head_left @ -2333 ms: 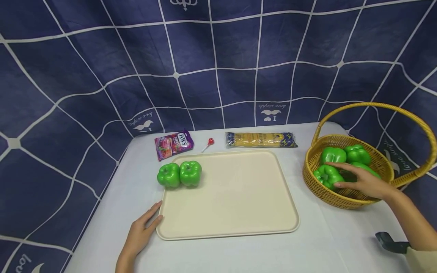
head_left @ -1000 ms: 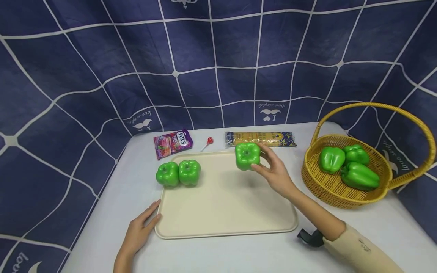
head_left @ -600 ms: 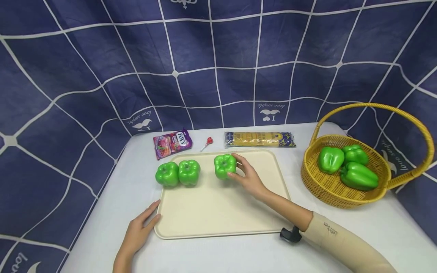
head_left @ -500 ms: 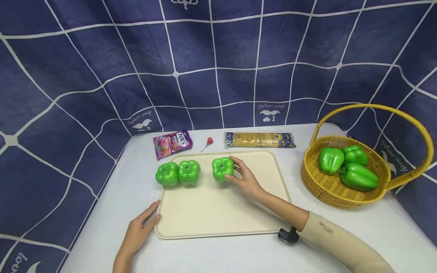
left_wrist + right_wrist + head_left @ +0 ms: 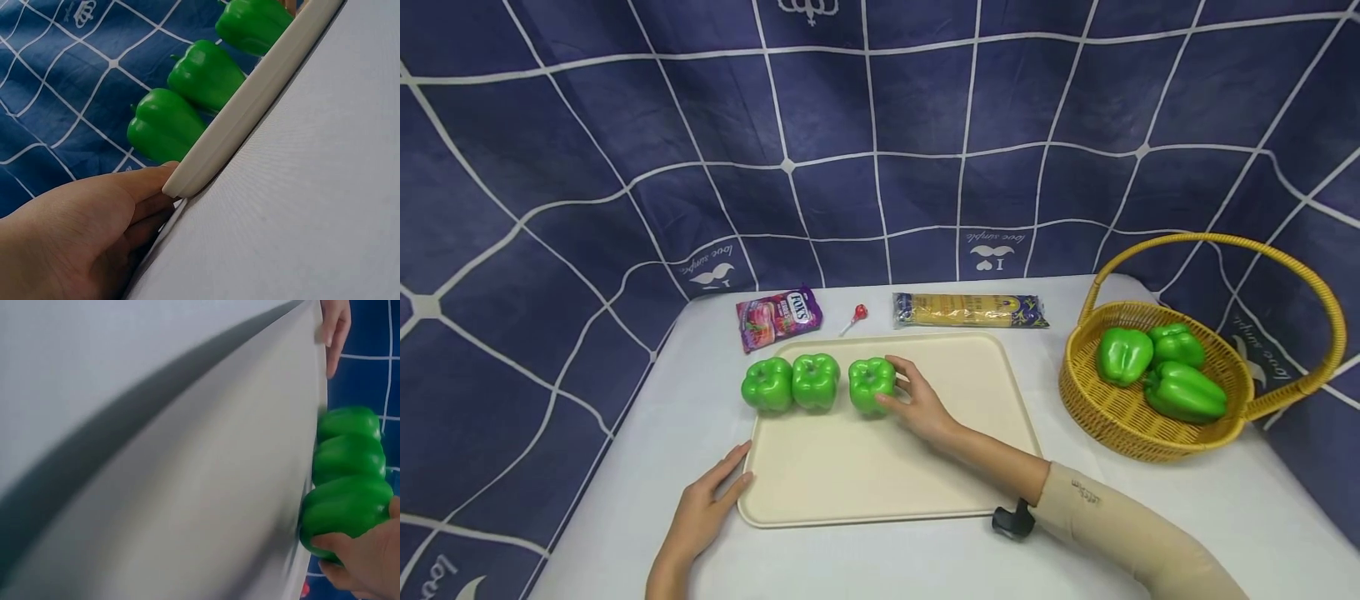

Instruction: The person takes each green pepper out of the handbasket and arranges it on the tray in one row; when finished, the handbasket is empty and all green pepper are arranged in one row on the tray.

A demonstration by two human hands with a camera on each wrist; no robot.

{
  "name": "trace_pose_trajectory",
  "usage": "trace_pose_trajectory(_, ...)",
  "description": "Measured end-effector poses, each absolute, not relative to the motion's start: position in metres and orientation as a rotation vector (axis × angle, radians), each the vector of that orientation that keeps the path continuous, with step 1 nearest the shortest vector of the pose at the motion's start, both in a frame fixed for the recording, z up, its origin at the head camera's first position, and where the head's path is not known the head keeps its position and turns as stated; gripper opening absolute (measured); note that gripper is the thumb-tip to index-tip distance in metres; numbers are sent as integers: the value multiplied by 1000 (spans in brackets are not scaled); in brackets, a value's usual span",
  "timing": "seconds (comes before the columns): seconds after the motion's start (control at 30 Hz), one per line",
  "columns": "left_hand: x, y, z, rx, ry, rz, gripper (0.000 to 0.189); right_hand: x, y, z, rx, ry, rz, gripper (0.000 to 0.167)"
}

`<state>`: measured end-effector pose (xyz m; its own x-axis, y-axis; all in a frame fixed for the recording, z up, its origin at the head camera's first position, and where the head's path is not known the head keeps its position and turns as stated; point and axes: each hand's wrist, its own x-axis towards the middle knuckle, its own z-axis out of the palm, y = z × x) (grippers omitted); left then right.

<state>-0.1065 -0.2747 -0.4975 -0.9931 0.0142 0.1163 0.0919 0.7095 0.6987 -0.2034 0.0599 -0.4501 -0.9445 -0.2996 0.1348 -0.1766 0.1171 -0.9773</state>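
Observation:
My right hand point(image 5: 920, 407) grips a green bell pepper point(image 5: 869, 385) from its right side, over the upper left part of the cream tray point(image 5: 895, 467). In the right wrist view the thumb point(image 5: 334, 542) lies along that pepper's side. Two more green bell peppers stand side by side to its left: the nearer one point(image 5: 816, 382) on the tray, the other point(image 5: 766, 385) at the tray's left edge. A narrow gap separates the gripped pepper from them. My left hand point(image 5: 702, 502) rests at the tray's left rim, fingertips touching it, as the left wrist view also shows.
A wicker basket point(image 5: 1078, 417) with a tall handle stands at the right, holding three green peppers. Behind the tray lie a purple candy bag point(image 5: 778, 318), a red lollipop point(image 5: 859, 312) and a yellow pasta packet point(image 5: 967, 310). A blue checked cloth point(image 5: 917, 192) hangs behind the table.
My right hand has taken the pepper from the basket and carried it left over the tray, lowering it towards the other two. The left hand has stayed at the rim.

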Motion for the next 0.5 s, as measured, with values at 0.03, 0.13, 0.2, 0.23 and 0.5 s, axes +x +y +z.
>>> trace_pose_trajectory(0.03, -106, -275, -497, -89, -2808, -1157, 50, -205, 58, -452, -484, 2271, -1976, 65)
trace_pose_trajectory(0.13, -106, -275, -498, -91, -2809, -1151, 50, -207, 52, -455, -471, 2250, -2002, 65)
trace_pose_trajectory(0.2, -106, -275, -498, -85, -2816, -1146, 49, -207, 48, -455, -463, 2237, -2009, 65)
trace_pose_trajectory(0.23, -106, -275, -498, -84, -2817, -1143, 49, -207, 46, -456, -458, 2235, -2007, 65)
trace_pose_trajectory(0.5, -107, -275, -500, -70, -2820, -1151, 50, -205, 39, -457, -409, 2279, -1973, 66)
